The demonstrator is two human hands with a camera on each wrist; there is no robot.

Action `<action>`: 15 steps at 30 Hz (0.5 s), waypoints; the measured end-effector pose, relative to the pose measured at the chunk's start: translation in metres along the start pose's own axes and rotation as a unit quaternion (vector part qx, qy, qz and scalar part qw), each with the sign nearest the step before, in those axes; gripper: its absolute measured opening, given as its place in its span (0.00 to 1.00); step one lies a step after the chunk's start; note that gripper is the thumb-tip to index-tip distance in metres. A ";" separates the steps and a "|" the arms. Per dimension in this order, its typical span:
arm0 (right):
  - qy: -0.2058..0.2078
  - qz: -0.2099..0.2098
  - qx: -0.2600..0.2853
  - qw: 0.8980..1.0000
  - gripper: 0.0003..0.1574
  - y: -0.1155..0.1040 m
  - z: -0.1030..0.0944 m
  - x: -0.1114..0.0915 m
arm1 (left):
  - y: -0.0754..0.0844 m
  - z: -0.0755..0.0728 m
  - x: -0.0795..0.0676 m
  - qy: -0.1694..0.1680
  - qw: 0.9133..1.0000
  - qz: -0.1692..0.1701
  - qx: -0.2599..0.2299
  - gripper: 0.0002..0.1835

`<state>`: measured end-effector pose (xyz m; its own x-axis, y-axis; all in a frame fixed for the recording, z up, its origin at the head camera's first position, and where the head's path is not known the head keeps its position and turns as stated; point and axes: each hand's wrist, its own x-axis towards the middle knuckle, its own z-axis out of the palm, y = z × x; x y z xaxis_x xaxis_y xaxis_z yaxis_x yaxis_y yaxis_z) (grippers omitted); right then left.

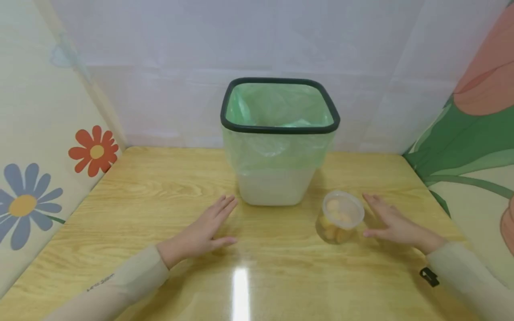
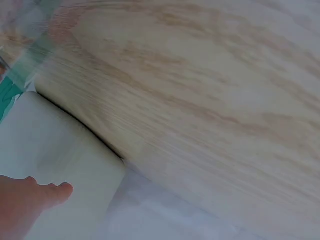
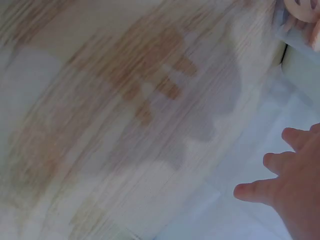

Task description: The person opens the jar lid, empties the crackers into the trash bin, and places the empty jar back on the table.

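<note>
In the head view a clear lidded tub of round, orange-yellow pieces stands on the wooden table, right of centre. My right hand is just to its right, fingers extended and apart from it. Left of centre, my left hand has straight fingers and a spread thumb, with nothing in it. Its fingertips lie near the base of a whitish bin, which has a green plastic bag under a dark rim. The right wrist view shows the right hand with fingers spread; part of the tub shows at the upper corner.
The wooden table reaches back to a pale wall covering. Printed panels with flowers and leaves stand at both sides. A small black tab shows beside the right sleeve. Light glares off the table's front.
</note>
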<state>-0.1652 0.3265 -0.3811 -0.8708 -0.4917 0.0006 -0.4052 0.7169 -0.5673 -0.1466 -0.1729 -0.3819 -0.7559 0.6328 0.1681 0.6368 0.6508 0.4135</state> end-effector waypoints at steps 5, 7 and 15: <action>-0.004 -0.006 -0.012 1.000 0.65 -0.003 0.005 0.001 | 0.003 0.002 0.001 -0.009 1.000 0.013 0.002 0.48; -0.005 -0.009 -0.019 1.000 0.64 -0.004 0.007 0.001 | 0.004 0.002 0.002 -0.012 1.000 0.017 0.004 0.47; 0.000 -0.028 -0.033 0.999 0.62 -0.004 0.012 0.003 | 0.006 0.004 0.008 -0.018 0.999 0.032 -0.002 0.47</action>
<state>-0.1632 0.3160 -0.3889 -0.8458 -0.5326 0.0304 -0.4712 0.7191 -0.5108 -0.1484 -0.1623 -0.3820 -0.7077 0.6876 0.1622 0.6830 0.6071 0.4062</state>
